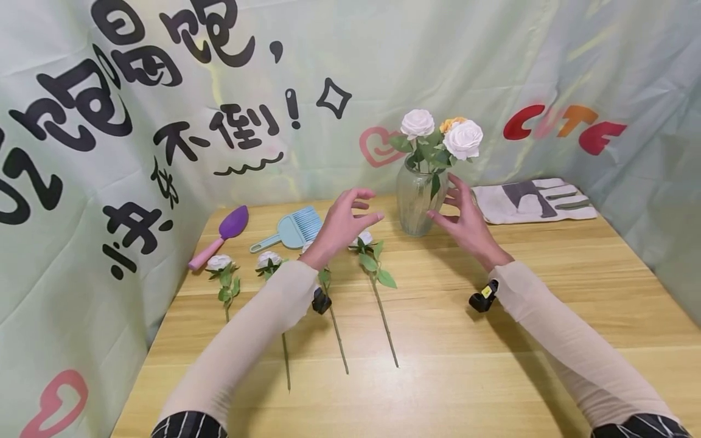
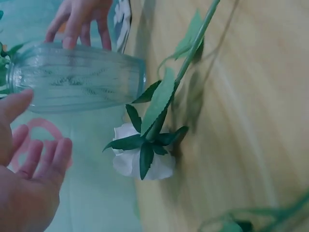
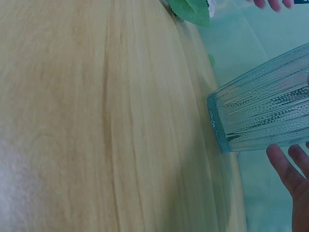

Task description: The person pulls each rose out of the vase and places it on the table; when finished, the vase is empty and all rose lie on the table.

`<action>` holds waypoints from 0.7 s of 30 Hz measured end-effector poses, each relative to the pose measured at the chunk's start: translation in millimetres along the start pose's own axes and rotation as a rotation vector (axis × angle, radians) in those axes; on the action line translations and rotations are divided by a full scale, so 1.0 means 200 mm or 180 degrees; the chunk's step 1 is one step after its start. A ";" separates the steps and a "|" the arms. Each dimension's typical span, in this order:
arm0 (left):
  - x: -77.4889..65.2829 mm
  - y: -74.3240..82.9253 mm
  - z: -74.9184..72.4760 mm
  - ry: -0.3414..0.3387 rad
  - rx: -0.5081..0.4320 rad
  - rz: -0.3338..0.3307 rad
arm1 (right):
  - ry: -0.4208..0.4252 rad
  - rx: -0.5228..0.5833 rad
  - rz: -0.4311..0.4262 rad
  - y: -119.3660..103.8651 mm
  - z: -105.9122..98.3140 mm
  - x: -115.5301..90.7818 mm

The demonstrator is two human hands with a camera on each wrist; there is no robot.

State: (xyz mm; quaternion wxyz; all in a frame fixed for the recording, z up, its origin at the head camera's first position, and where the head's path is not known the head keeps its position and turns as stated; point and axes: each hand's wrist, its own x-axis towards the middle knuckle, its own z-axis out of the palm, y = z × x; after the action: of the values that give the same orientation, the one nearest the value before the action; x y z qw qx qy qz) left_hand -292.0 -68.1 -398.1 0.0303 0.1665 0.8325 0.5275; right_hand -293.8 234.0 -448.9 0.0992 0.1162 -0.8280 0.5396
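A clear ribbed glass vase (image 1: 416,204) stands upright at the back of the table, holding white roses (image 1: 463,139) and a yellow-orange flower (image 1: 451,124). My right hand (image 1: 465,222) is at the vase's right side, fingers spread and gently bent; whether the fingertips touch the glass is hard to tell. To the left of the vase, my left hand (image 1: 350,222) is held in the air with fingers loosely bent and nothing in them. Below it lies a long-stemmed white rose (image 2: 145,150), whose stem points toward the table front.
More white roses (image 1: 219,263) lie in a row toward the left. Behind them are a light-blue dustpan with brush (image 1: 292,230) and a purple scoop with a pink handle (image 1: 232,224). A folded cloth (image 1: 533,201) lies at the back right, against the hanging curtain (image 1: 328,48).
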 end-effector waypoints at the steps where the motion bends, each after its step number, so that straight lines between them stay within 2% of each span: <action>1: 0.02 0.00 0.01 0.0017 -0.0043 0.0036 | -0.0003 0.0012 0.0001 0.00 0.00 0.00; 5: 0.11 0.02 0.06 0.0045 -0.0254 0.0209 | -0.0001 0.0038 -0.0018 0.00 0.00 0.00; 9: 0.17 0.05 0.11 -0.0014 -0.0291 0.0273 | -0.0002 0.0021 -0.0077 -0.01 0.00 -0.01; 14: 0.22 0.09 0.17 -0.0046 -0.0183 0.0185 | 0.0002 -0.0019 -0.0123 -0.02 0.00 -0.01; 21: 0.26 0.09 0.24 -0.0021 -0.0273 0.0319 | 0.0010 -0.0020 -0.0153 -0.01 0.00 -0.01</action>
State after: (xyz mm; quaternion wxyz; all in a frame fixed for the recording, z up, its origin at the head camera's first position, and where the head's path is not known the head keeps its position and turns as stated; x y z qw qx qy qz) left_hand -326.1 -2.7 -397.6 0.0137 0.2083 0.7997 0.5630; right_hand -292.1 232.6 -447.9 0.1139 0.1349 -0.8265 0.5346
